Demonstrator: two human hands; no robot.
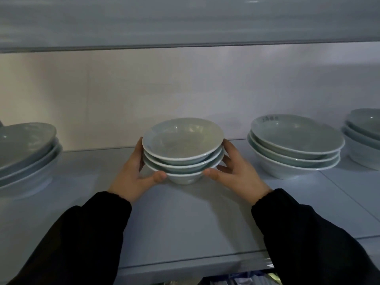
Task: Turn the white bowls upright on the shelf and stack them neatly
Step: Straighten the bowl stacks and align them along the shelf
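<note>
A stack of three white bowls (182,147) stands upright in the middle of the pale shelf (185,219). My left hand (135,173) cups the stack's left side, thumb under the lowest rim and fingers behind. My right hand (236,171) holds the right side the same way, thumb at the lowest bowl and fingers curled round the rims. Both arms wear black sleeves.
A stack of three larger upright bowls (296,149) stands to the right, and another stack (364,136) is cut off at the right edge. A tilted stack of bowls (26,153) sits at the left. Another shelf (185,21) hangs overhead.
</note>
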